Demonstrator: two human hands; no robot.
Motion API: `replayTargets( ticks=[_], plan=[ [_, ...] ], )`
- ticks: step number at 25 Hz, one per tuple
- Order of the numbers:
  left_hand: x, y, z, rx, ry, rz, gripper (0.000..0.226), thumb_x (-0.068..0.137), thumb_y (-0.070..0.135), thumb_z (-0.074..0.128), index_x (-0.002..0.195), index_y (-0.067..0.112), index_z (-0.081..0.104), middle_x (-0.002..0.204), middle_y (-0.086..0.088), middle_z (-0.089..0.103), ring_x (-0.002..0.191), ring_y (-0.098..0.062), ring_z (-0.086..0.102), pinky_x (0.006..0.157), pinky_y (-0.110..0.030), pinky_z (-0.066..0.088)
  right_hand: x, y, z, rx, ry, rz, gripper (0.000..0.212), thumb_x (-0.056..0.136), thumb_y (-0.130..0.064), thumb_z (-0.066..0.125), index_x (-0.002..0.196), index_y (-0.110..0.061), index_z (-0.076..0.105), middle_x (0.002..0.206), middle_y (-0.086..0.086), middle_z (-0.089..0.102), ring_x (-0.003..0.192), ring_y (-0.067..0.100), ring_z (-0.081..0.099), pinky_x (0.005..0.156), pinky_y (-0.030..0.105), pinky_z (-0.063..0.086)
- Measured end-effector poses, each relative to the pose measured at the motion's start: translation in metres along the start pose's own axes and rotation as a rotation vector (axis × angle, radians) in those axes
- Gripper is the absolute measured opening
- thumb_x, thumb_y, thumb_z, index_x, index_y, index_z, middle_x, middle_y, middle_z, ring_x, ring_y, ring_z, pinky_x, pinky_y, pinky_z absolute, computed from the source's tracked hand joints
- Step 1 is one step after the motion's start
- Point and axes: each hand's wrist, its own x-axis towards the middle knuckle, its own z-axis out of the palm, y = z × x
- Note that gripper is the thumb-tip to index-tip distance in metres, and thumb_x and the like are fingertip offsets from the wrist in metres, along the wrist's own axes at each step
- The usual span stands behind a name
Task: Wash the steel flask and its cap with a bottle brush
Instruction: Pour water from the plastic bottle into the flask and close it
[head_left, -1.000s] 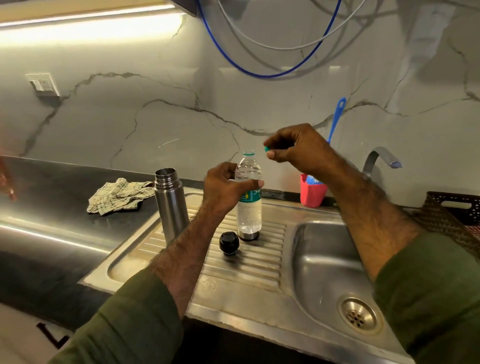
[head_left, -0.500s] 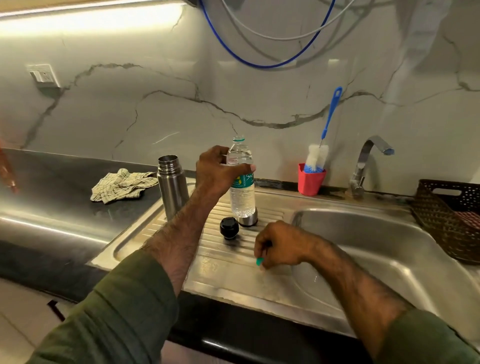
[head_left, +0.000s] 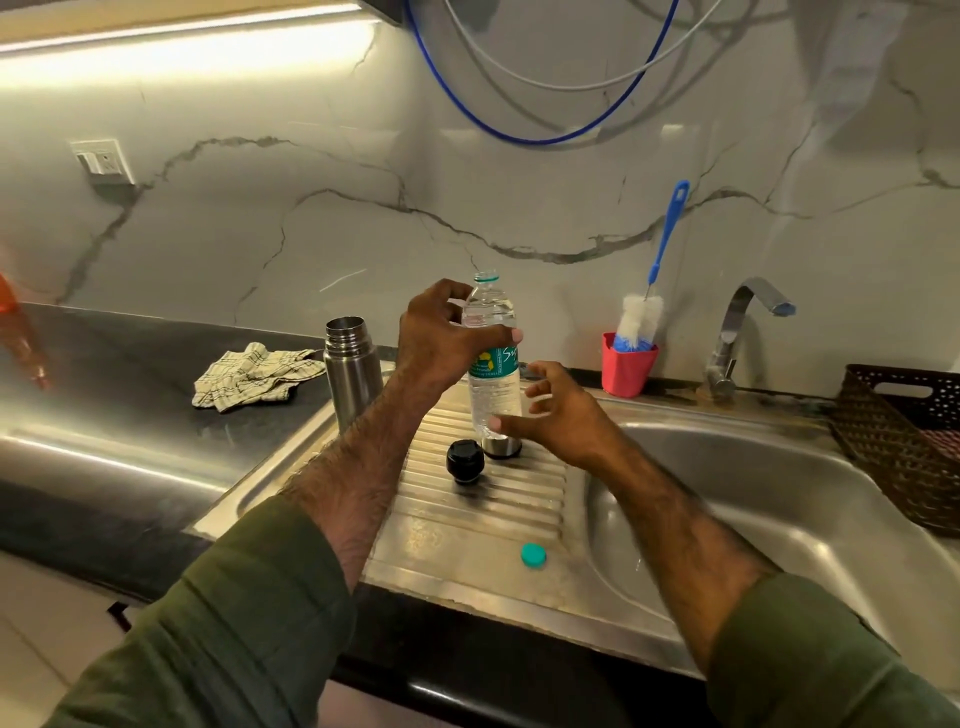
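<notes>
Marble-veined wall panels (head_left: 311, 218) rise behind a dark counter (head_left: 104, 395) with a steel sink unit let into it, its ribbed draining board (head_left: 483, 499) on the left and the basin (head_left: 753, 499) on the right. On the draining board's far left corner the steel flask (head_left: 349, 375) stands upright with its mouth uncovered. Its black cap (head_left: 465, 460) sits on the ribs nearer the middle, apart from the flask and just beside the base of a clear plastic water bottle (head_left: 492, 364). That bottle stands upright on the board with its neck uncapped, and the left hand (head_left: 447, 338) grips it around the upper part, thumb across the green label and fingers curled behind. The right hand (head_left: 558, 410) hovers just beside the bottle's lower half with fingers spread and holding nothing; whether a fingertip touches the plastic cannot be told. A small green bottle cap (head_left: 533, 555) lies on the smooth front part of the board, near the basin's edge and well apart from both hands. At the back, a red cup (head_left: 628, 366) holds the bottle brush (head_left: 655, 275), bristles down and blue handle leaning against the wall. To its right stands the tap (head_left: 737, 332), and a dark woven basket (head_left: 904, 436) sits at the far right. A checked cloth (head_left: 254, 375) lies crumpled on the counter left of the flask. Blue and grey hoses (head_left: 519, 130) loop down the wall overhead.
</notes>
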Motion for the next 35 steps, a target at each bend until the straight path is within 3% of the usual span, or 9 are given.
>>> replayTargets(
  ticks=[6,11,14,16,19,24,26,30,35],
  plan=[
    [-0.002,0.007,-0.012,0.054,-0.028,0.028,0.066,0.061,0.044,0.103,0.114,0.024,0.070,0.102,0.006,0.079,0.086,-0.004,0.076,0.072,-0.020,0.063,0.023,-0.015,0.035,0.101,0.110,-0.096,0.063,0.069,-0.050,0.093,0.121,-0.029,0.064,0.112,-0.008,0.076,0.098,0.008,0.072,0.093,0.041,0.061],
    [-0.005,-0.001,-0.038,-0.003,-0.050,0.057,0.070,0.073,0.052,0.095,0.129,0.020,0.067,0.112,0.000,0.078,0.096,-0.015,0.078,0.079,-0.036,0.068,0.029,-0.029,0.034,0.027,0.138,-0.146,0.057,0.074,-0.046,0.091,0.121,-0.024,0.067,0.110,-0.005,0.077,0.096,0.011,0.072,0.090,0.035,0.060],
    [-0.016,-0.021,-0.063,-0.034,0.221,0.085,0.054,0.082,0.063,0.083,0.110,0.017,0.072,0.092,0.000,0.077,0.082,-0.019,0.078,0.071,-0.043,0.067,0.035,-0.037,0.032,-0.023,0.144,-0.173,0.058,0.074,-0.050,0.089,0.122,-0.025,0.068,0.112,-0.004,0.077,0.097,0.011,0.072,0.089,0.032,0.058],
    [-0.028,-0.038,-0.078,-0.019,0.474,0.102,0.043,0.086,0.058,0.081,0.096,0.018,0.071,0.079,0.007,0.072,0.072,-0.007,0.073,0.067,-0.034,0.063,0.040,-0.040,0.033,-0.021,0.136,-0.183,0.058,0.075,-0.051,0.089,0.123,-0.025,0.068,0.113,-0.003,0.076,0.098,0.012,0.072,0.091,0.034,0.059],
    [-0.041,-0.064,-0.091,0.041,0.699,0.029,0.055,0.079,0.064,0.083,0.108,0.022,0.062,0.086,0.008,0.062,0.076,-0.004,0.059,0.065,-0.025,0.051,0.045,-0.040,0.037,-0.026,0.136,-0.183,0.061,0.075,-0.051,0.089,0.125,-0.024,0.067,0.116,-0.002,0.076,0.100,0.013,0.071,0.089,0.032,0.057],
    [-0.040,-0.105,-0.088,0.144,0.359,-0.246,0.106,0.064,0.072,0.091,0.148,0.021,0.050,0.141,-0.003,0.063,0.125,-0.019,0.060,0.101,-0.040,0.054,0.051,-0.029,0.044,0.001,0.134,-0.124,0.071,0.070,-0.050,0.092,0.130,-0.023,0.064,0.116,-0.005,0.075,0.096,0.008,0.071,0.079,0.024,0.053],
    [-0.036,-0.107,-0.088,0.116,0.321,-0.246,0.095,0.067,0.065,0.093,0.143,0.022,0.057,0.131,0.000,0.071,0.116,-0.017,0.067,0.101,-0.042,0.057,0.051,-0.023,0.042,0.025,0.133,-0.117,0.075,0.068,-0.048,0.093,0.132,-0.025,0.061,0.116,-0.008,0.073,0.095,0.006,0.069,0.081,0.026,0.056],
    [-0.022,-0.100,-0.095,0.133,0.285,-0.246,0.055,0.065,0.062,0.095,0.100,0.025,0.074,0.094,0.007,0.078,0.089,-0.015,0.075,0.087,-0.049,0.064,0.047,-0.016,0.029,0.076,0.125,-0.135,0.076,0.070,-0.035,0.094,0.135,-0.027,0.055,0.118,-0.009,0.069,0.099,0.008,0.068,0.080,0.024,0.052],
    [0.001,-0.050,-0.083,0.046,0.206,-0.138,0.057,0.069,0.050,0.095,0.111,0.019,0.071,0.106,0.000,0.077,0.096,-0.019,0.075,0.092,-0.049,0.063,0.044,-0.013,-0.016,0.077,0.189,-0.138,0.071,0.070,-0.033,0.093,0.130,-0.025,0.058,0.115,-0.006,0.071,0.102,0.012,0.069,0.091,0.036,0.056]
  ],
)
